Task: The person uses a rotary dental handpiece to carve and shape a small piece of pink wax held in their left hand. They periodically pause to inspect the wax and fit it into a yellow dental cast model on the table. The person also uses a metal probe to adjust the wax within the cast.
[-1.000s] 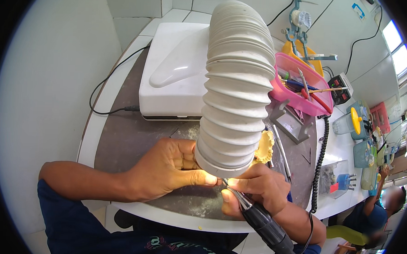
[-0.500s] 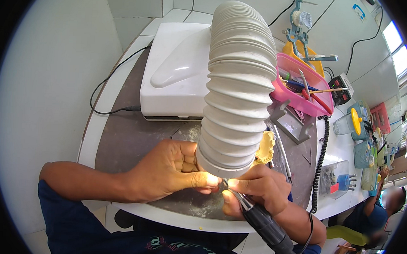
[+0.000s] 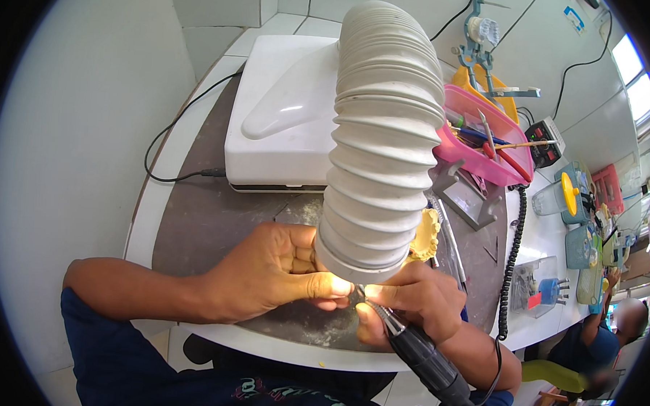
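Note:
My right hand (image 3: 422,298) is closed round the front of a black rotary handpiece (image 3: 428,360), whose metal tip points up and left toward my left fingertips. My left hand (image 3: 286,270) pinches something small at the mouth of the hose; the piece is mostly hidden by fingers and hose, so I cannot make out its kind. Right above both hands hangs the open end of a white ribbed suction hose (image 3: 381,169), lit from inside. A yellow dental cast (image 3: 426,235) lies just beyond my right hand.
Behind the hose stands a white dust extractor box (image 3: 282,114). To the right are a pink basket of tools (image 3: 479,155), a grey handpiece stand (image 3: 466,198), a coiled black cord (image 3: 511,284) and a clear box (image 3: 535,288). An articulator (image 3: 480,46) stands at the back. Another person (image 3: 587,352) sits far right.
Almost nothing differs. The handpiece and both hands have shifted very slightly, and the hose appears a few pixels further right.

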`<action>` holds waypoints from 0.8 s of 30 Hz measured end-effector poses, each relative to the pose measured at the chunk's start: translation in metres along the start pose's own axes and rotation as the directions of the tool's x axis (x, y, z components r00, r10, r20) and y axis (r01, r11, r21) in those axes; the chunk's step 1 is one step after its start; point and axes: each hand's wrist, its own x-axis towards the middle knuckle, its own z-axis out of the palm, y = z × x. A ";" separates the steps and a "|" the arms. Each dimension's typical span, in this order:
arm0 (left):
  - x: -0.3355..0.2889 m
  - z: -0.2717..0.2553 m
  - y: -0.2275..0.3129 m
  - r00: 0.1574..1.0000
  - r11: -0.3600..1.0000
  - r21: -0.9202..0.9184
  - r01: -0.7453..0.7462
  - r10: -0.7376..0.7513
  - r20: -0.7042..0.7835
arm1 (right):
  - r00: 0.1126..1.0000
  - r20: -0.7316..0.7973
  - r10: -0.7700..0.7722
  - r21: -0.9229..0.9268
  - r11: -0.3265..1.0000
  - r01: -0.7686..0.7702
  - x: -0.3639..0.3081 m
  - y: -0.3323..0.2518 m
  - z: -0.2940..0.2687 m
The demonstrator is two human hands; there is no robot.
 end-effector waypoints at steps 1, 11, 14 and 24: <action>-0.001 0.001 0.001 1.000 1.000 -0.002 0.007 -0.007 -0.005 | 1.000 -0.005 0.007 -0.007 1.000 -0.008 0.000 0.000 0.000; -0.001 0.001 0.004 1.000 1.000 0.005 0.029 -0.029 -0.006 | 1.000 -0.004 -0.008 0.002 1.000 0.008 -0.001 0.002 0.001; 0.000 -0.001 0.000 1.000 1.000 0.012 0.014 -0.014 0.009 | 1.000 0.015 -0.019 0.002 1.000 0.019 -0.001 0.003 0.000; -0.002 -0.001 0.001 1.000 1.000 -0.006 0.024 -0.024 0.004 | 1.000 -0.015 0.001 -0.011 1.000 -0.001 -0.001 0.002 0.003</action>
